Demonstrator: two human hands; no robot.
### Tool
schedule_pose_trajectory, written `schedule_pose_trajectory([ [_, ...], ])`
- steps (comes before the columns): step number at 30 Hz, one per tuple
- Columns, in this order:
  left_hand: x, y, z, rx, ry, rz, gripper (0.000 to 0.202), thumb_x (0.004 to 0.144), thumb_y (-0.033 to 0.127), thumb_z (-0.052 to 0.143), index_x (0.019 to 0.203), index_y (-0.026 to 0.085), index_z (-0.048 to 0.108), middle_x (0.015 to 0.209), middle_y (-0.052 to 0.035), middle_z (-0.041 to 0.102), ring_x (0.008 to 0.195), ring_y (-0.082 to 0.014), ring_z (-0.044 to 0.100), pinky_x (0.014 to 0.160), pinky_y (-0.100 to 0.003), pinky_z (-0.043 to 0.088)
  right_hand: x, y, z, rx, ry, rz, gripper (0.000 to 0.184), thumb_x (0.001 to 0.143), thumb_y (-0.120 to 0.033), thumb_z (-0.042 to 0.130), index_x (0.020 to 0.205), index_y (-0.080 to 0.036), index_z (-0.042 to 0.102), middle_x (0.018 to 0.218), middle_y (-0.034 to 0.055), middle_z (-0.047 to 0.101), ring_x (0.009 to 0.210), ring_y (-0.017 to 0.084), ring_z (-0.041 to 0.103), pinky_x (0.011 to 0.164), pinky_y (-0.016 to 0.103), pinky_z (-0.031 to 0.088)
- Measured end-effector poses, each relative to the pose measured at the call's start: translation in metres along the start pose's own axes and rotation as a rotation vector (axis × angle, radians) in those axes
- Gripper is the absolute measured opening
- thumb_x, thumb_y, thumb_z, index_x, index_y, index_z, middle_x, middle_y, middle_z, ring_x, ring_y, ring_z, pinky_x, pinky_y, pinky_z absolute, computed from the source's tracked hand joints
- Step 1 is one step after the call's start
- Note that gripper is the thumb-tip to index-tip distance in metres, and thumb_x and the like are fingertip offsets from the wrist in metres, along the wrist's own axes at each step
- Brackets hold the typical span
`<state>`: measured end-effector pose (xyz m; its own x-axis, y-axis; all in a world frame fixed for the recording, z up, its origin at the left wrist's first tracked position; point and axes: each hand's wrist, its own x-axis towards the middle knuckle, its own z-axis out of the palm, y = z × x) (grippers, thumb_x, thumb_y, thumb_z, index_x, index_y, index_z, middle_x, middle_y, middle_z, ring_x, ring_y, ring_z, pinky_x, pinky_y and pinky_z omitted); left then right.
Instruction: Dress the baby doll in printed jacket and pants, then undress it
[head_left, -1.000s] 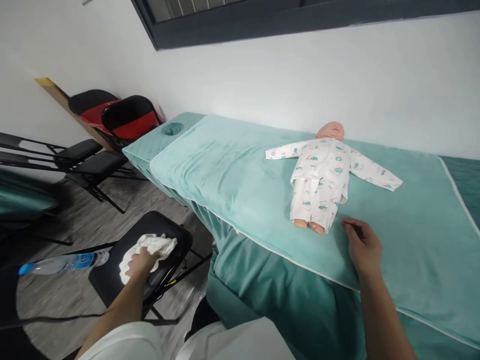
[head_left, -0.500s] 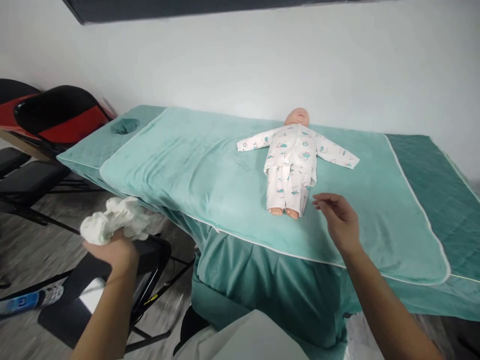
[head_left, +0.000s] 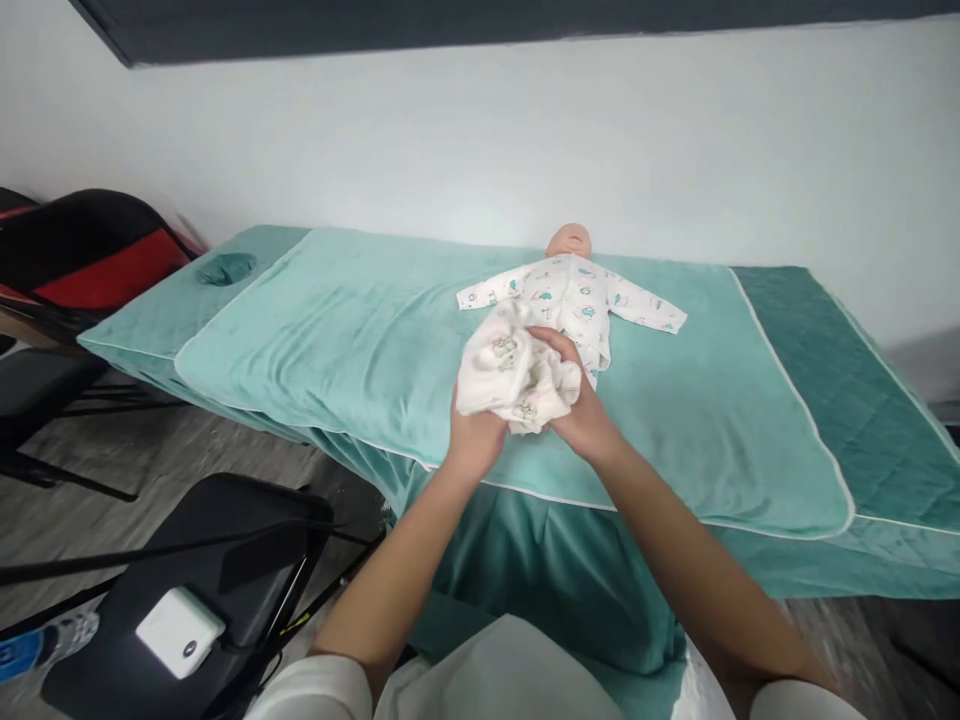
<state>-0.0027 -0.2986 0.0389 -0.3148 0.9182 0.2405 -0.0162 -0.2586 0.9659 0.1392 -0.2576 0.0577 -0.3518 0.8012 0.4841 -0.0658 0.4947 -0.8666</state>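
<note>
Both my hands hold a crumpled white cloth (head_left: 491,370) with small printed figures, in front of me over the bed. My left hand (head_left: 476,440) grips it from below on the left, with its fingers mostly hidden behind the fabric. Around its right side curls my right hand (head_left: 581,405). Just beyond the cloth, a baby doll (head_left: 568,240) lies on its back in a white printed long-sleeved top (head_left: 581,295), arms spread out. The cloth and my hands cover most of the doll's matching trousers (head_left: 592,365).
A green massage bed (head_left: 885,400) with a light green blanket (head_left: 360,330) stands against the wall, its face hole (head_left: 225,268) at the left end. At lower left, a black folding chair (head_left: 247,530) carries a white box-shaped device (head_left: 180,630) and a plastic bottle (head_left: 67,635).
My left hand has brought the white cloth from above the chair at left to over the bed. My right hand has moved left and taken hold of it too.
</note>
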Motion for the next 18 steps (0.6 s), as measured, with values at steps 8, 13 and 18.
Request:
schedule_pose_trajectory([
  [8, -0.016, 0.017, 0.008, -0.095, -0.337, -0.078, 0.039, 0.086, 0.034, 0.076, 0.122, 0.025, 0.068, 0.125, -0.0084, 0.070, 0.118, -0.0250, 0.066, 0.105, -0.044, 0.055, -0.018, -0.011, -0.063, -0.380, 0.340, -0.069, 0.050, 0.071, -0.042, 0.080, 0.112, -0.025, 0.056, 0.116, 0.0077, 0.061, 0.110, 0.028, 0.061, 0.099, 0.045, 0.051],
  [13, -0.017, 0.009, -0.012, -0.043, -0.233, -0.084, 0.041, 0.088, 0.030, 0.073, 0.128, 0.028, 0.065, 0.123, -0.0070, 0.069, 0.102, -0.0191, 0.071, 0.089, -0.036, 0.056, -0.029, 0.001, -0.155, -0.882, 0.512, -0.048, 0.045, 0.078, -0.041, 0.074, 0.117, -0.022, 0.062, 0.121, 0.0130, 0.061, 0.125, 0.032, 0.053, 0.111, 0.050, 0.039],
  [18, -0.018, 0.023, -0.016, -0.092, -0.142, -0.060, 0.030, 0.085, 0.033, 0.076, 0.115, 0.027, 0.071, 0.111, -0.0049, 0.074, 0.092, -0.0195, 0.072, 0.088, -0.040, 0.059, -0.060, 0.048, -0.224, -1.058, 0.463, 0.490, 0.055, 0.076, -0.033, 0.079, 0.128, -0.021, 0.066, 0.141, 0.0258, 0.054, 0.127, 0.041, 0.052, 0.102, 0.058, 0.038],
])
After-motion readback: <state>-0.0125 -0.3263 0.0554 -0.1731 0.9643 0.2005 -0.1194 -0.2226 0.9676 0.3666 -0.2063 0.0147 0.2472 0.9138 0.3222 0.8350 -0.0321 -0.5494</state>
